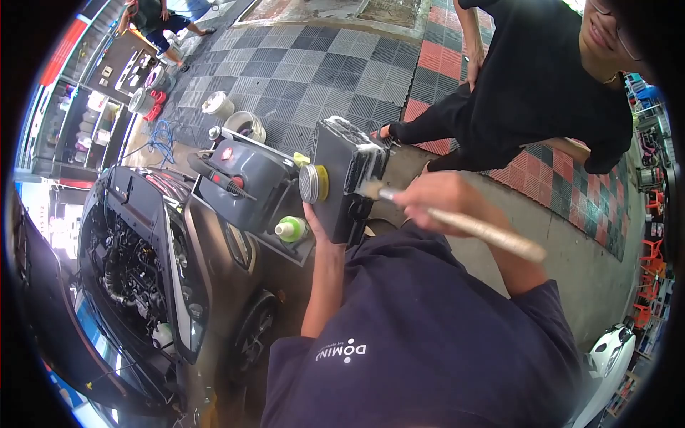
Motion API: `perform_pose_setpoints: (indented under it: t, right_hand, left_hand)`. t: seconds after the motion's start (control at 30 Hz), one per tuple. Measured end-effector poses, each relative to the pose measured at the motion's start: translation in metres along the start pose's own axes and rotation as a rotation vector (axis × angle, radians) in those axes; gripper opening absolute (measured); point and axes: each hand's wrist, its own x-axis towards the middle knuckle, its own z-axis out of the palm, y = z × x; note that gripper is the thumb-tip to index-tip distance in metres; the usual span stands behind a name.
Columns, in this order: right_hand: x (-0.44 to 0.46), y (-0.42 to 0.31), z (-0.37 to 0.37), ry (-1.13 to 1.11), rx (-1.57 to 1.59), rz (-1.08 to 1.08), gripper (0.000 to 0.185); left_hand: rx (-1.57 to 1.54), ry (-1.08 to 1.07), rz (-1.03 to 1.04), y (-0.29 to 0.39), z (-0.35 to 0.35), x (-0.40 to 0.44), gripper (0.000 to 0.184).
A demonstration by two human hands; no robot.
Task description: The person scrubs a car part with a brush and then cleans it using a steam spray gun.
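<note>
My right hand (444,200) is closed around the light wooden handle of a brush (492,234). Its bristles touch the side of a dark box-shaped part (331,198), whose exact kind I cannot make out. White foam (344,130) streaks the part's far end and right side. My left hand (319,227) grips this part from the left and below; most of its fingers are hidden. A round yellow piece with a ribbed silvery face (314,183) sits at the part's left side, just above my left thumb. Whether it is attached, I cannot tell.
A grey machine with a hose (239,189) and a green bottle with a pale cap (290,229) stand to the left. Beyond are buckets (218,105). A car with its engine bay open (135,264) is at lower left. A person in black (528,93) stands close at right; another person is far left.
</note>
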Motion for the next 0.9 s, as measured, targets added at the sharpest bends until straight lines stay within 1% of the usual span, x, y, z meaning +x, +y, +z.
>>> perform_pose_setpoints:
  t: [0.03, 0.07, 0.1, 0.13, 0.17, 0.2, 0.23, 0.3, 0.33, 0.4, 0.43, 0.47, 0.5, 0.53, 0.6, 0.63, 0.67, 0.73, 0.77, 0.83, 0.87, 0.9]
  right_hand:
    - [-0.005, 0.006, -0.008, 0.052, 0.041, 0.140, 0.016]
    - [-0.009, 0.007, -0.016, 0.101, 0.086, 0.281, 0.016]
    - [-0.004, 0.004, -0.019, 0.206, 0.095, 0.229, 0.015]
    - [-0.003, 0.001, -0.019, 0.110, 0.075, 0.178, 0.015]
    - [-0.004, -0.004, -0.018, 0.021, 0.051, 0.129, 0.015]
    - [-0.005, -0.011, -0.003, 0.046, 0.007, 0.021, 0.016]
    - [-0.004, -0.019, -0.001, -0.040, 0.080, 0.061, 0.017]
    - [-0.009, -0.019, -0.013, 0.028, 0.082, 0.121, 0.017]
    - [-0.010, -0.019, -0.023, 0.085, 0.116, 0.222, 0.018]
    - [-0.010, -0.023, -0.025, 0.085, 0.127, 0.225, 0.017]
    - [-0.007, -0.028, -0.021, 0.048, 0.119, 0.102, 0.016]
    - [-0.007, -0.030, -0.017, 0.050, 0.135, 0.078, 0.017]
    - [-0.008, -0.031, -0.014, 0.050, 0.152, 0.055, 0.017]
    - [-0.013, -0.028, -0.024, 0.014, 0.188, 0.149, 0.018]
    - [-0.013, -0.027, -0.028, 0.180, 0.261, 0.139, 0.018]
    - [-0.009, -0.031, -0.031, 0.135, 0.260, 0.128, 0.019]
    - [-0.009, -0.032, -0.030, 0.132, 0.260, 0.126, 0.019]
    - [-0.010, -0.034, -0.028, 0.040, 0.282, 0.153, 0.018]
    - [-0.009, -0.036, -0.029, 0.092, 0.317, 0.209, 0.012]
    - [-0.011, -0.028, -0.032, 0.126, 0.360, 0.259, 0.013]
    - [-0.008, -0.032, -0.031, 0.105, 0.330, 0.303, 0.017]
    - [-0.006, -0.032, -0.030, 0.101, 0.330, 0.301, 0.017]
  left_hand:
    - [0.000, -0.047, -0.016, 0.000, -0.006, -0.001, 0.061]
    - [0.000, -0.043, -0.018, -0.001, -0.014, -0.001, 0.061]
    - [-0.002, -0.073, -0.020, -0.003, -0.020, 0.000, 0.061]
    - [-0.002, -0.107, -0.021, -0.003, -0.025, 0.002, 0.062]
    - [0.014, -0.079, 0.003, -0.004, -0.028, 0.004, 0.062]
    - [0.030, -0.055, 0.024, -0.006, -0.028, 0.006, 0.062]
    - [0.023, -0.052, 0.043, -0.009, -0.037, 0.011, 0.063]
    - [0.058, -0.089, 0.048, -0.010, -0.054, 0.020, 0.063]
    - [0.087, -0.118, 0.058, -0.010, -0.063, 0.020, 0.063]
    - [0.082, -0.108, 0.049, -0.012, -0.077, 0.017, 0.063]
    - [0.084, -0.113, 0.034, -0.012, -0.078, 0.019, 0.062]
    - [0.087, -0.123, 0.016, -0.012, -0.078, 0.022, 0.062]
    - [0.114, -0.221, 0.030, -0.010, -0.047, 0.010, 0.068]
    - [0.114, -0.220, 0.028, -0.008, -0.036, 0.005, 0.068]
    - [-0.074, -0.255, -0.162, -0.009, -0.028, -0.004, 0.075]
    - [-0.238, -0.461, -0.229, -0.012, -0.031, -0.004, 0.082]
    - [-0.240, -0.461, -0.227, -0.012, -0.031, -0.006, 0.082]
    - [-0.047, -0.219, -0.139, -0.011, -0.028, -0.009, 0.080]
    - [-0.049, -0.217, -0.140, -0.013, -0.032, -0.007, 0.080]
    - [0.131, -0.142, -0.032, -0.015, -0.045, 0.001, 0.053]
    - [0.221, -0.106, 0.025, -0.016, -0.050, 0.003, 0.040]
    - [0.393, -0.106, 0.166, -0.019, -0.048, 0.002, 0.028]
